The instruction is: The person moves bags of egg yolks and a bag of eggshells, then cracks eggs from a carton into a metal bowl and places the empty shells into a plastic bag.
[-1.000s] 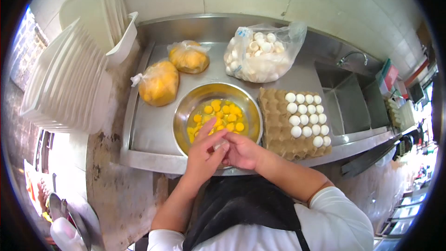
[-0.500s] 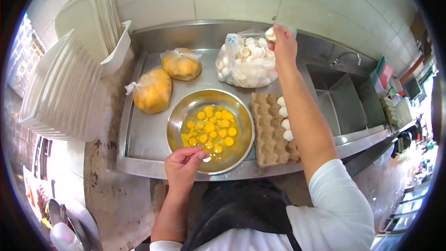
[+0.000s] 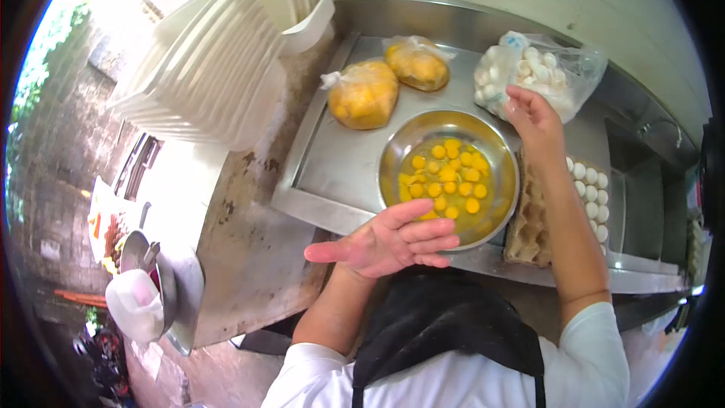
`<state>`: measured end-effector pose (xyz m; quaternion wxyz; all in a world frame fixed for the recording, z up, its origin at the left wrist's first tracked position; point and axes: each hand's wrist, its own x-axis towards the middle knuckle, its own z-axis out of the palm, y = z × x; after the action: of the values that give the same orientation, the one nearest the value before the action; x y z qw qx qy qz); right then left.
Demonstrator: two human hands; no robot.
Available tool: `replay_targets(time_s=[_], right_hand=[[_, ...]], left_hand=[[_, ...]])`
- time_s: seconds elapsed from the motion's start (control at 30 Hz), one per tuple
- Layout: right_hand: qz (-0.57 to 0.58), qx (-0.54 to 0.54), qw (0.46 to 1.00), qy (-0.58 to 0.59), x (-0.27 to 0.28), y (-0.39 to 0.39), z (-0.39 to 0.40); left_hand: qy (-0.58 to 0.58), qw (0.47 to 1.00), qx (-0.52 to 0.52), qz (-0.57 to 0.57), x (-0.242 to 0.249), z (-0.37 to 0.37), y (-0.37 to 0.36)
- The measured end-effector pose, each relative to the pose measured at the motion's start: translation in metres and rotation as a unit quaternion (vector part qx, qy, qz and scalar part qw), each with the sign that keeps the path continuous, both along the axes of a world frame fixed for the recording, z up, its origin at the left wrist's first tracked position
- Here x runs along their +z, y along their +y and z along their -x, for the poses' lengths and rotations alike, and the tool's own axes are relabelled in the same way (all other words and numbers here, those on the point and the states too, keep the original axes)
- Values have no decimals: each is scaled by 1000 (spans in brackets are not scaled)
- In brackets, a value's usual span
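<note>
My left hand (image 3: 385, 242) is spread open, palm up, over the near rim of the steel bowl (image 3: 391, 143). It holds nothing. Many raw egg yolks (image 3: 449, 174) and clear whites lie in the bowl. My right hand (image 3: 538, 125) is in the air between the bowl and a clear plastic bag of eggshells (image 3: 555, 75), its fingers loosely bent and apart, with nothing visible in them. Below my right forearm, a cardboard egg tray (image 3: 530, 230) has vacant cups on its left side and several white eggs (image 3: 591, 193) on its right.
Two tied bags of yellow contents (image 3: 364, 94) sit on the steel counter (image 3: 332, 159), behind and left of the bowl. Stacked white plastic containers (image 3: 219, 68) stand further left. A sink (image 3: 642, 196) is at the right. Pots and a white tub (image 3: 136, 302) stand lower left.
My right hand has let go of the eggshell and drawn back from the bag. My left hand has gone from a pinch to spread, palm up. The view has swung left.
</note>
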<state>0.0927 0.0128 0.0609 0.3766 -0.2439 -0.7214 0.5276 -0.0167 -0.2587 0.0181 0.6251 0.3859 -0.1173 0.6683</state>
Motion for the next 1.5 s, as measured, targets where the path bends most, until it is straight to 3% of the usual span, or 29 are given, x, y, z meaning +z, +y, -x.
replay_targets(time_s=[0.07, 0.17, 0.23, 0.33, 0.47, 0.53, 0.57, 0.6, 0.63, 0.73, 0.77, 0.83, 0.9, 0.97, 1.03, 1.1, 1.13, 1.23, 1.3, 1.33, 1.4, 1.5], right_hand=[[22, 35, 999, 20, 10, -30, 1], [-87, 69, 994, -2, 42, -79, -1], [-214, 136, 966, 50, 55, -100, 0], [-186, 148, 969, 65, 56, -108, 4], [-180, 103, 978, 33, 52, -93, -15], [-87, 80, 992, 42, 47, -80, -35], [-100, 44, 993, 32, 41, -73, -48], [-28, 41, 999, 17, 34, -70, -62], [47, 43, 998, 6, 26, -66, -76], [57, 39, 993, -94, 9, -55, -122], [57, 29, 994, -93, 4, -46, -137], [-88, -137, 967, -198, -4, -23, -172], [-114, -267, 934, -211, -6, 5, -209], [-115, -268, 916, -276, -3, 8, -238], [-113, -267, 894, -341, -11, 4, -251], [-292, -107, 827, -468, -32, -4, -257], [-248, -86, 796, -545, -32, -7, -251], [-264, -79, 784, -556, -65, 2, -253], [-265, -82, 781, -560, -65, 2, -250], [-264, -93, 772, -571, -64, 3, -248], [-266, -96, 773, -568, -63, 0, -244], [-253, -108, 764, -583, -57, -5, -236]], left_hand=[[22, 999, 25, 20, 3, 3, -8], [54, 993, 71, 76, 8, 1, -17], [69, 987, 99, 110, 11, 0, -22], [66, 978, 126, 149, 16, 2, -30], [233, 864, 293, 336, 2, 12, -46], [303, 799, 344, 389, -7, 10, -44], [328, 792, 323, 400, -11, 9, -46], [355, 782, 306, 412, -14, 5, -45], [361, 794, 286, 396, -16, -3, -37], [449, 824, 130, 319, -9, -27, -16], [452, 826, 122, 314, -2, -37, -4], [596, 736, 56, 315, 13, -54, 24], [597, 755, 75, 260, 15, -72, 54], [667, 721, 113, 150, 10, -85, 88], [747, 634, 176, 94, 21, -108, 125], [790, 549, 272, 13, 8, -135, 160], [794, 528, 301, -25, 0, -148, 177], [817, 434, 368, -88, -29, -178, 214], [853, 388, 339, -85, -37, -185, 229], [857, 379, 340, -76, -39, -187, 233], [826, 410, 378, -84, -44, -189, 238], [829, 431, 353, -56, -38, -188, 239]])
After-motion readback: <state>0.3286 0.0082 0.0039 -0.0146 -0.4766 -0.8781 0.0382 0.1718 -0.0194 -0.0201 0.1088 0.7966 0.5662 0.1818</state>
